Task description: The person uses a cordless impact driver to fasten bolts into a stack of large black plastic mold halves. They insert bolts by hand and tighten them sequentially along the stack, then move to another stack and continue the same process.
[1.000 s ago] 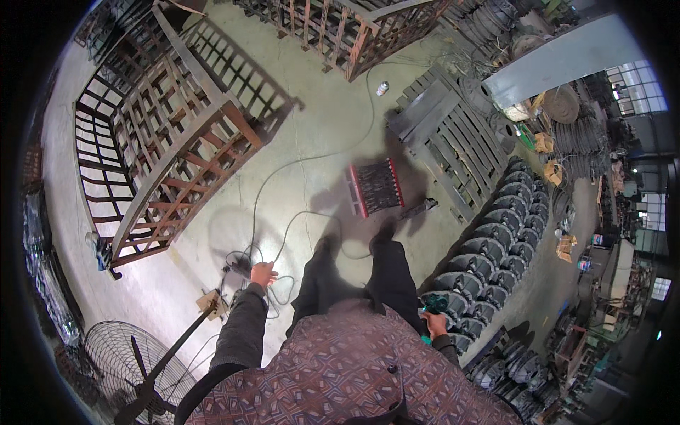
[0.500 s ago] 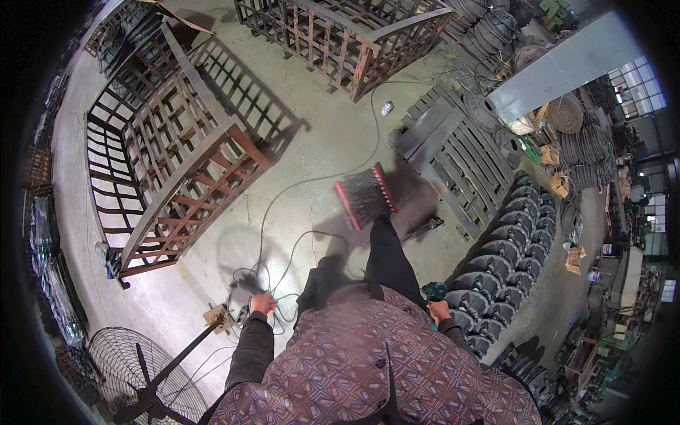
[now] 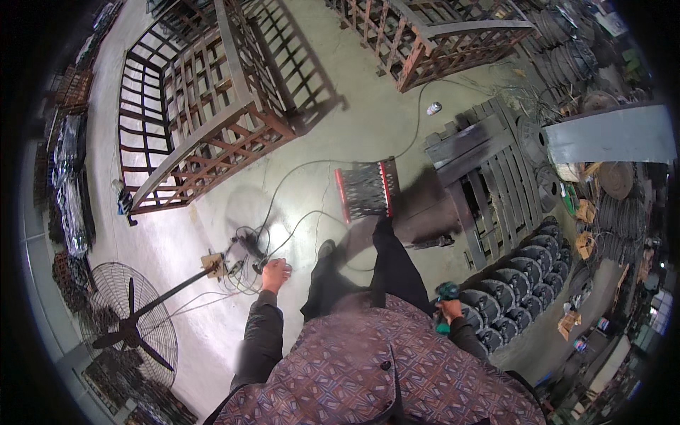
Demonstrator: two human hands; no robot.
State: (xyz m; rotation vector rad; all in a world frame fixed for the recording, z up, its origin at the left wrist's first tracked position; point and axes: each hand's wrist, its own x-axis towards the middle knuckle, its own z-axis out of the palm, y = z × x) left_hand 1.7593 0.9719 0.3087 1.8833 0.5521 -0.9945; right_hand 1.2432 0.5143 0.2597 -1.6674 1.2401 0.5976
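My right hand [image 3: 450, 310] is wrapped round the handle of a green and black cordless drill [image 3: 446, 292], held low at my right side. Beside it on the floor are rows of dark round metal parts [image 3: 506, 290]. My left hand [image 3: 275, 275] hangs out in front on the left, its fingers loosely bent and partly apart, with nothing seen in them. Below that hand a tangle of black cable [image 3: 248, 244] lies on the floor. At my right foot sits a black openwork piece with two red edges [image 3: 363, 190].
A standing fan [image 3: 129, 329] is at the lower left. Rusty metal cages [image 3: 205, 120] stand at the far left and far middle. A dark slatted pallet [image 3: 496, 177] lies to the right, with a small can [image 3: 434, 108] beyond it. A long black tool [image 3: 431, 242] lies on the floor.
My view has turned, so the cages, fan and pallet sit further right in it. My left hand has swung forward and right, away from the cable. The drill stays in my right hand.
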